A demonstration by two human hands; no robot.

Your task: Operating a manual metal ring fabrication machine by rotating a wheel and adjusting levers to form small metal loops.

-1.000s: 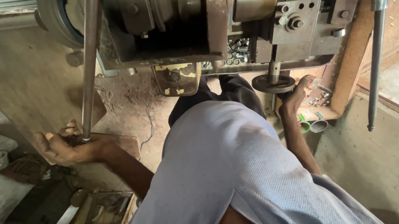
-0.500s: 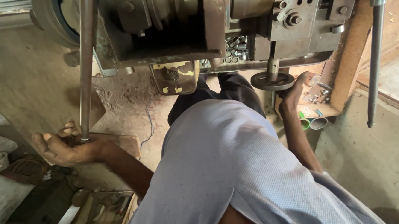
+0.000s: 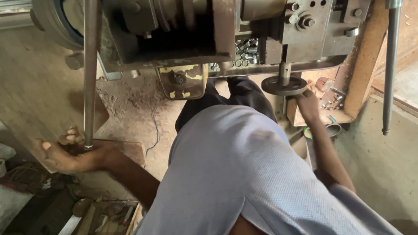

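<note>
At nine o'clock, low in the head view, the left hand lies palm up under the bottom end of a long steel rod. Rod stands upright, running from the top edge down to the palm. Left grip: fingers spread and loosely curled, open, not wrapped round the rod; rod tip touches or sits just above the palm, I cannot tell which from this angle. Hand rests over a wooden block on the dirt floor.

At two o'clock the right hand reaches up to a dark round handwheel on a short vertical shaft beneath the machine. Fingers touch the wheel's rim on its three o'clock side. Right grip: probably closed on the rim, but the fingertips are hidden behind the wheel, so not confirmed.

Machine: heavy, grey-green, worn, fills the top of the view; a large pulley wheel at eleven o'clock, a bolted block with holes at one o'clock. A yellow-marked metal plate hangs under it at twelve o'clock.

Person's pale blue shirt fills the centre and five o'clock.

A second steel rod hangs upright at three o'clock, well apart from both hands. A wooden tray with small metal parts sits just beside the right hand. A box of tools lies at seven o'clock.
</note>
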